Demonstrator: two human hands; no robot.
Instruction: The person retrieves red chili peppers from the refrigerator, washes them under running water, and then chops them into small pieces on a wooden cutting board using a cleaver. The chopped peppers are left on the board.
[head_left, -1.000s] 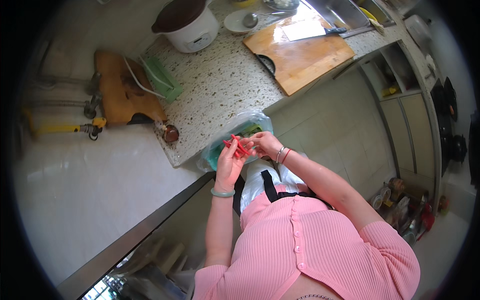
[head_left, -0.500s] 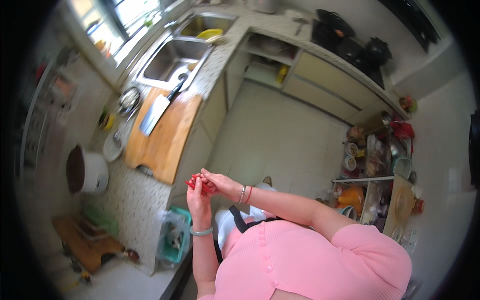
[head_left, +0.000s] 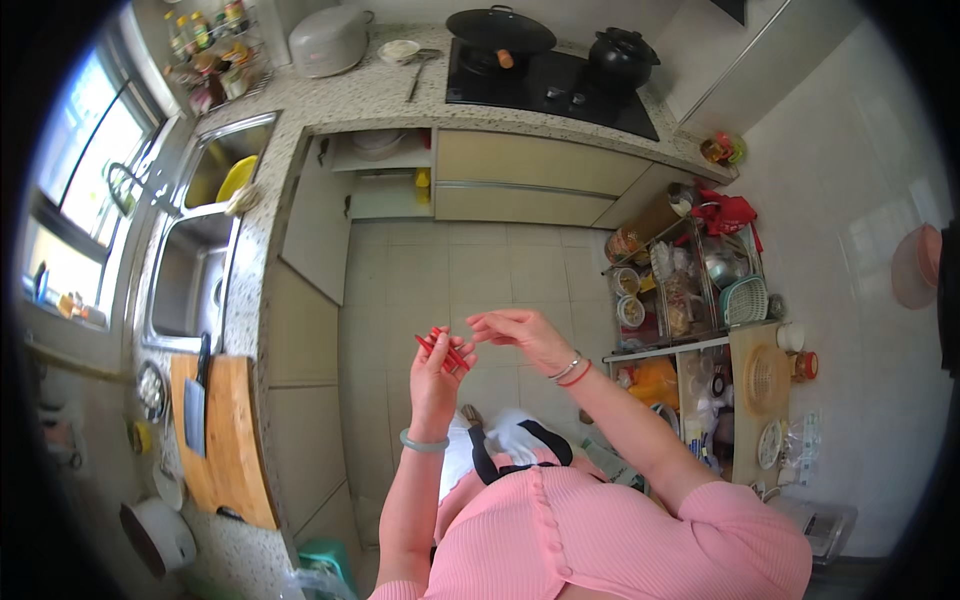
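My left hand (head_left: 437, 377) is raised in front of my chest and grips a few thin red chili peppers (head_left: 441, 349), which stick up from the fingers. My right hand (head_left: 514, 333) hovers just to the right of them, fingers spread and slightly curled, holding nothing; its fingertips are close to the peppers' tips. A green bangle sits on my left wrist and red and silver bands on my right. Both hands are above the tiled floor, away from the counter.
A speckled counter (head_left: 255, 250) runs along the left with a double sink (head_left: 190, 270), a wooden cutting board (head_left: 235, 430) and a cleaver (head_left: 195, 410). A black hob with wok (head_left: 500, 30) and pot (head_left: 622, 55) is at the back. A cluttered metal rack (head_left: 690, 290) stands on the right.
The view has swung from the counter with the bag toward the kitchen floor and stove. My hands stay together at chest height, and the right hand has opened and drawn slightly away from the peppers.
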